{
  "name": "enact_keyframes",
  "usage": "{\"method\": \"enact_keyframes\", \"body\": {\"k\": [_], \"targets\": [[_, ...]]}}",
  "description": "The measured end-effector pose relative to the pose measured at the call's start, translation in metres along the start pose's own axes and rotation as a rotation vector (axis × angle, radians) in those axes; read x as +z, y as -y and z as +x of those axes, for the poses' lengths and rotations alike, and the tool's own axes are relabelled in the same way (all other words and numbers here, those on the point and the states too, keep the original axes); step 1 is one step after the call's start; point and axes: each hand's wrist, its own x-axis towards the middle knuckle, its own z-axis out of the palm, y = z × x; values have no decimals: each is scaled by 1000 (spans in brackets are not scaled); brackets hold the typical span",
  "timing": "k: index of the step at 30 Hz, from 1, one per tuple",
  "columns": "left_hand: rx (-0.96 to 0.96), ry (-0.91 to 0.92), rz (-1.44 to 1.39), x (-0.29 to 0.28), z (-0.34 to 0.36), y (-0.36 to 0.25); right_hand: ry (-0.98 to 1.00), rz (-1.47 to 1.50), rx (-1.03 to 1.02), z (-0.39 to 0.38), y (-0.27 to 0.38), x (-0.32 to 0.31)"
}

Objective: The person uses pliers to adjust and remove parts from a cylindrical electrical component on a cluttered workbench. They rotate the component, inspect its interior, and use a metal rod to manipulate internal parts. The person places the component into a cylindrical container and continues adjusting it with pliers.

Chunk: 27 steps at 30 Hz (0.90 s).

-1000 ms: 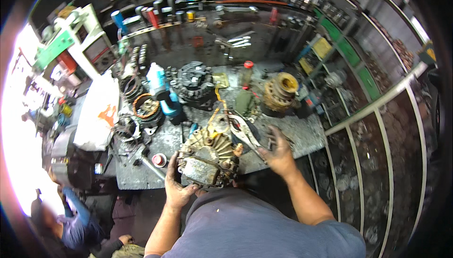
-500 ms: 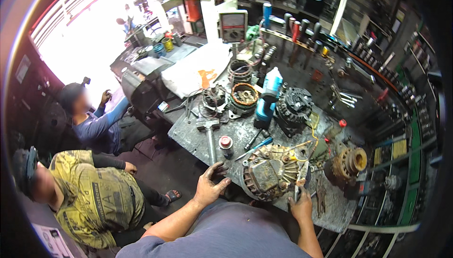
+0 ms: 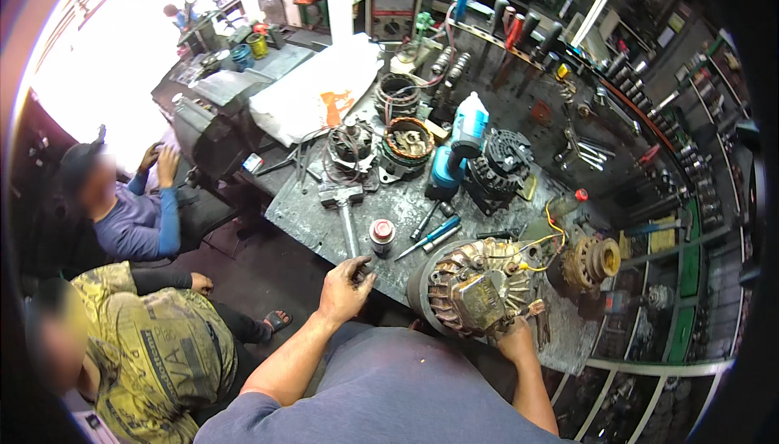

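Note:
A large, dirty alternator [image 3: 475, 288] lies at the near edge of the bench, tilted so its rounded left side shows. My right hand [image 3: 516, 342] grips its lower right edge, with the fingertips partly hidden against the housing. A small brown-tipped piece [image 3: 535, 308] sticks up just beyond that hand; its kind is unclear. My left hand [image 3: 345, 290] hovers off the bench's front edge, fingers half curled and apart from the thumb, with nothing visible in it. Close by are a red-capped can [image 3: 382, 235] and a hammer [image 3: 347, 217]. A blue screwdriver [image 3: 430, 238] lies behind the alternator.
Several opened alternator parts [image 3: 408, 145] and a blue cordless driver [image 3: 458, 148] stand farther back. A rusty pulley part [image 3: 591, 263] sits at the right, near a red-capped bottle [image 3: 570, 203]. Two people [image 3: 154, 338] are at the left. Tool racks [image 3: 519, 46] line the back.
The alternator has been tilted and turned, its block moving right. My right hand has shifted onto its lower edge. My left hand's fingers have curled in, and the view has shifted.

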Motion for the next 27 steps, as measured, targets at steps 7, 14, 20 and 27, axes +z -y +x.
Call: {"method": "enact_keyframes", "body": {"k": [7,14,20,27], "targets": [[227,352,29,19,42,-24,-97,165,46,-32,30,12],[266,446,85,24,45,-11,-150,198,229,-68,56,21],[115,536,116,24,36,-8,-177,237,212,-71,59,31],[315,426,192,27,20,-8,-206,387,109,-41,47,21]]}}
